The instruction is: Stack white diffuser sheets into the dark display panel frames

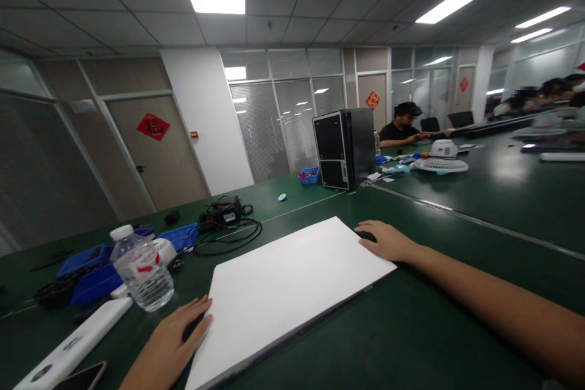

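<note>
Head view: a flat white panel (pixel 292 289) lies on the green worktop (pixel 439 323), directly in front of the person, between their two hands. The left hand (pixel 167 341) touches its left edge, thumb and fingers spread apart; the right hand (pixel 386 241) rests at the far right edge, thumb on the panel's surface and fingers parted from it, stretched past the side. Near the left hand stand a clear water bottle (pixel 144 280) with a white cap and, beside it, a long white bar (pixel 73 344) and a dark-screened phone (pixel 85 376). Blue trays (pixel 94 286) sit behind the bottle, and a black power adapter (pixel 226 213) with looped cable lies beyond the panel. Farther back, a black computer tower (pixel 333 152) stands upright beside a small blue basket (pixel 309 178); to its right sits a person in a black cap (pixel 408 108).
</note>
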{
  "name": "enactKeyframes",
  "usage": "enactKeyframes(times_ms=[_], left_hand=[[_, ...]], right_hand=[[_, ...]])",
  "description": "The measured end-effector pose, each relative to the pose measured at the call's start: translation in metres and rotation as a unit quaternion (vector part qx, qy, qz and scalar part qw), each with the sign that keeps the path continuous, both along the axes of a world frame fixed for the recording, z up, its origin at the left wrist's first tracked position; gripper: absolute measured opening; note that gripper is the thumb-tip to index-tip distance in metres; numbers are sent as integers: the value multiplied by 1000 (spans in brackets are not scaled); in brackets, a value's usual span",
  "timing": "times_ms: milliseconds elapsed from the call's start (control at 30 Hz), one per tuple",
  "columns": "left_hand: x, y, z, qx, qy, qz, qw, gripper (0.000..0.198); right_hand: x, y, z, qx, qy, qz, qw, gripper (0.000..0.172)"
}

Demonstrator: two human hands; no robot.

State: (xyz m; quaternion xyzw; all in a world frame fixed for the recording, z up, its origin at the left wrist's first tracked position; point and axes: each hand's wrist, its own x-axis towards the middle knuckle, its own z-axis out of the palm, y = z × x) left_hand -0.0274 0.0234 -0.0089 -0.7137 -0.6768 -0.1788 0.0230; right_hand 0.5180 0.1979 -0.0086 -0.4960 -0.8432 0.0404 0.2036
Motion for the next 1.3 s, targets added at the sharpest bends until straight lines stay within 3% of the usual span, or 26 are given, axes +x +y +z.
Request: enactKeyframes(times_ms=[267, 667, 1100, 1300], left_hand=[[-4, 2, -5, -3, 1, -16, 1000, 46], [-7, 2, -8, 7, -1, -22, 1000, 44], [4, -2, -3, -2, 51, 5, 999, 58], [1, 0, -4, -7, 65, 10, 998, 57]], right_hand=[[7, 12, -9, -62, -23, -18, 998, 61], [8, 11, -9, -87, -23, -15, 996, 69], [6, 13, -9, -104, 10, -15, 994, 77], [5, 11, -8, -117, 47, -11, 992, 73]])
